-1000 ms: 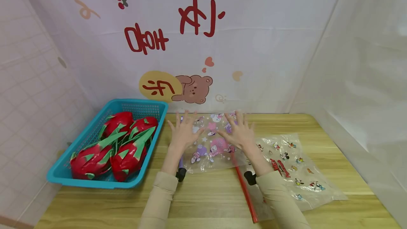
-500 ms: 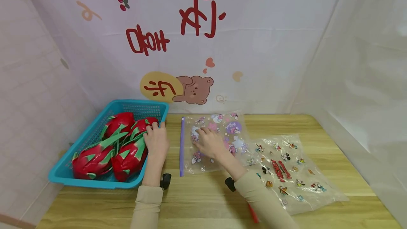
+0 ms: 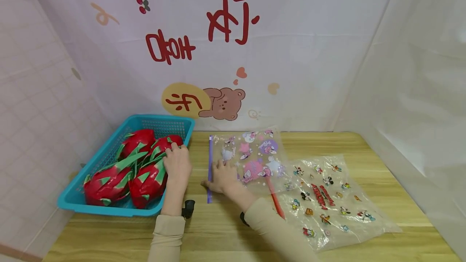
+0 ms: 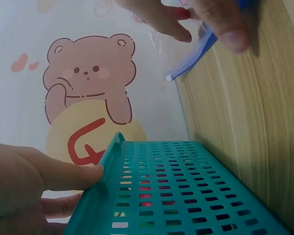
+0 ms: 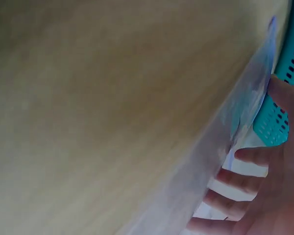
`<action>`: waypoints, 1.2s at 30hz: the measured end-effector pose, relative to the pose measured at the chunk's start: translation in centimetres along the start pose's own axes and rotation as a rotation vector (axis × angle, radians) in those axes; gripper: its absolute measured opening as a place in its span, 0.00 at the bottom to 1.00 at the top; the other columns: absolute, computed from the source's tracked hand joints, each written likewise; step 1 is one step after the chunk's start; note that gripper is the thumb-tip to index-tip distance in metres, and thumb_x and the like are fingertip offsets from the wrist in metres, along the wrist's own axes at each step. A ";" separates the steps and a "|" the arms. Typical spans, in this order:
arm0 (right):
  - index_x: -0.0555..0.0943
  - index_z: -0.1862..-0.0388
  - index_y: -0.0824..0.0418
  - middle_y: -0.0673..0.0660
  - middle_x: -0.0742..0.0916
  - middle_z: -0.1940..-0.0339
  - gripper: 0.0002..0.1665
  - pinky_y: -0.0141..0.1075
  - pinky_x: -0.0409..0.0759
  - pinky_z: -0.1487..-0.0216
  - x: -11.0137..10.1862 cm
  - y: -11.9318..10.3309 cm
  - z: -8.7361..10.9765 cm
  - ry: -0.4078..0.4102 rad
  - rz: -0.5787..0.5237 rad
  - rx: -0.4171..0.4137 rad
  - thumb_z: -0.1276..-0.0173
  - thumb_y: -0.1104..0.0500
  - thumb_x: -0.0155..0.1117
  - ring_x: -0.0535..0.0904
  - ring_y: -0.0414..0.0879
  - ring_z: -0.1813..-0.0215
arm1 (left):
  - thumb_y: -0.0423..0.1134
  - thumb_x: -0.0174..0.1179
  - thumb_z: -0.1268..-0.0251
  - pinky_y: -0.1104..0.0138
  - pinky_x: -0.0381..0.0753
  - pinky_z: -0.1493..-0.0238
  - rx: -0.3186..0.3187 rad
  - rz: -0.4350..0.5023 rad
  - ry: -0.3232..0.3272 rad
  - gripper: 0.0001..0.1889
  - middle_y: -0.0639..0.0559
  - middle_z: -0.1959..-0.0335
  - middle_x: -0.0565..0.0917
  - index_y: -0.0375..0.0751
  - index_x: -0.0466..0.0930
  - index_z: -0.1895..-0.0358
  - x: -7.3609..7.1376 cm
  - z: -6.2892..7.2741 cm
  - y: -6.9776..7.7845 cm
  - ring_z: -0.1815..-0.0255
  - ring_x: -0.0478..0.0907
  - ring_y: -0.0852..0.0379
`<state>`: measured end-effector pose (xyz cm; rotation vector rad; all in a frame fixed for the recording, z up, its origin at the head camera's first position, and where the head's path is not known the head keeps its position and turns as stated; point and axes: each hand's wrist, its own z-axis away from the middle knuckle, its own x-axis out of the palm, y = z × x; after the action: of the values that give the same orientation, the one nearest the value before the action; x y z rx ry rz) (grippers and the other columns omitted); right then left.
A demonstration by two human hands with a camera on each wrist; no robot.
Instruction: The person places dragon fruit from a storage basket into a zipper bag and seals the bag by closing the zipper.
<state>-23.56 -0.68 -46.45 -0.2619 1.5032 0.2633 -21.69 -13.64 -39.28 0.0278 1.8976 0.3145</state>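
Note:
My left hand [image 3: 177,164] rests at the right rim of a blue plastic basket [image 3: 190,121]; in the left wrist view its thumb [image 4: 78,176] touches the rim. Its fingertips reach over beside a red dragon fruit [image 3: 171,141] with green leaves, apparently a toy. My right hand [image 3: 223,178] lies on a clear zip bag [image 3: 251,157] with pink and purple prints, by its purple zip edge [image 3: 210,153]. Its fingers are spread and the thumb sticks out past that edge. In the right wrist view the clear film [image 5: 240,107] runs along the fingers.
Several dragon fruits [image 3: 107,187] fill the basket. A second clear bag [image 3: 342,213] with cartoon prints lies right of the first, its red zip edge [image 3: 276,203] partly under it. A printed cloth backdrop [image 3: 302,60] stands behind the wooden table [image 3: 214,229].
From over the zip bag, my left hand has moved left to the basket's rim and stayed there. The right hand has slid left and nearer along the bag to its purple edge.

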 end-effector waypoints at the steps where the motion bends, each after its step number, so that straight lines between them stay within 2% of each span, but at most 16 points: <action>1: 0.68 0.32 0.53 0.57 0.74 0.35 0.48 0.55 0.76 0.44 0.1 -0.1 0.0 -0.001 0.009 0.003 0.42 0.24 0.52 0.71 0.59 0.35 | 0.26 0.56 0.40 0.43 0.78 0.60 0.002 0.004 0.004 0.11 0.28 0.56 0.75 0.23 0.78 0.55 0.0 0.0 0.0 0.57 0.75 0.31; 7: 0.71 0.34 0.53 0.57 0.78 0.43 0.39 0.50 0.81 0.50 0.1 0.0 0.2 0.012 0.054 -0.044 0.38 0.32 0.54 0.76 0.57 0.42 | 0.25 0.57 0.42 0.43 0.79 0.63 0.011 0.007 0.017 0.10 0.28 0.57 0.75 0.23 0.78 0.57 -0.1 0.0 -0.1 0.58 0.75 0.31; 11: 0.75 0.41 0.54 0.56 0.82 0.49 0.29 0.46 0.82 0.53 -0.2 0.7 0.5 0.038 0.010 -0.108 0.35 0.40 0.55 0.79 0.55 0.48 | 0.25 0.59 0.45 0.43 0.79 0.63 0.011 0.002 0.023 0.12 0.29 0.58 0.75 0.22 0.78 0.57 0.0 -0.1 -0.2 0.58 0.75 0.31; 14: 0.78 0.48 0.56 0.55 0.85 0.56 0.20 0.39 0.83 0.64 -0.5 1.3 0.7 0.061 -0.062 -0.147 0.34 0.47 0.58 0.82 0.50 0.59 | 0.25 0.60 0.45 0.44 0.79 0.63 0.015 -0.002 0.026 0.12 0.29 0.58 0.75 0.22 0.78 0.57 0.0 -0.1 -0.3 0.58 0.75 0.32; 16: 0.80 0.52 0.57 0.55 0.86 0.61 0.15 0.33 0.80 0.74 -0.7 1.7 0.8 0.078 -0.114 -0.160 0.35 0.52 0.60 0.82 0.46 0.67 | 0.25 0.59 0.44 0.44 0.79 0.63 0.020 -0.003 0.028 0.12 0.29 0.58 0.75 0.23 0.78 0.57 0.0 -0.1 -0.3 0.58 0.75 0.32; 19: 0.80 0.49 0.57 0.55 0.87 0.63 0.17 0.28 0.71 0.85 -0.8 2.2 1.1 0.091 -0.171 -0.160 0.36 0.57 0.60 0.79 0.43 0.75 | 0.25 0.59 0.45 0.44 0.79 0.63 0.028 -0.003 0.035 0.12 0.30 0.59 0.75 0.23 0.78 0.57 0.2 0.0 -0.5 0.58 0.75 0.32; 23: 0.79 0.44 0.58 0.56 0.88 0.61 0.21 0.25 0.66 0.89 -1.0 3.0 1.6 0.155 -0.188 -0.179 0.37 0.58 0.59 0.73 0.39 0.83 | 0.25 0.60 0.47 0.46 0.80 0.65 0.045 -0.002 0.048 0.12 0.30 0.59 0.75 0.23 0.78 0.58 0.2 0.2 -0.5 0.59 0.75 0.33; 26: 0.79 0.45 0.62 0.56 0.88 0.69 0.22 0.20 0.60 0.91 -1.4 3.7 2.0 0.236 -0.215 -0.225 0.39 0.62 0.58 0.64 0.34 0.89 | 0.25 0.60 0.46 0.46 0.80 0.65 0.057 -0.006 0.047 0.11 0.30 0.59 0.76 0.23 0.78 0.59 0.2 0.2 -0.6 0.59 0.75 0.33; 31: 0.80 0.48 0.68 0.54 0.81 0.83 0.22 0.18 0.50 0.91 -2.9 5.2 2.7 0.364 -0.274 -0.290 0.43 0.68 0.57 0.49 0.31 0.90 | 0.25 0.61 0.46 0.47 0.80 0.65 0.078 -0.019 0.046 0.12 0.30 0.59 0.76 0.23 0.78 0.58 0.2 0.3 -0.7 0.59 0.75 0.33; 36: 0.81 0.49 0.67 0.51 0.76 0.87 0.22 0.19 0.50 0.89 -4.7 6.4 3.7 0.425 -0.313 -0.290 0.44 0.70 0.57 0.49 0.31 0.89 | 0.25 0.61 0.46 0.48 0.79 0.69 0.118 -0.025 0.080 0.11 0.30 0.60 0.76 0.26 0.78 0.59 0.2 0.5 -0.8 0.61 0.75 0.33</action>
<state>-22.38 6.52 -41.61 -0.8178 1.8116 0.1794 -21.17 -14.23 -39.82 0.0717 1.9923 0.1890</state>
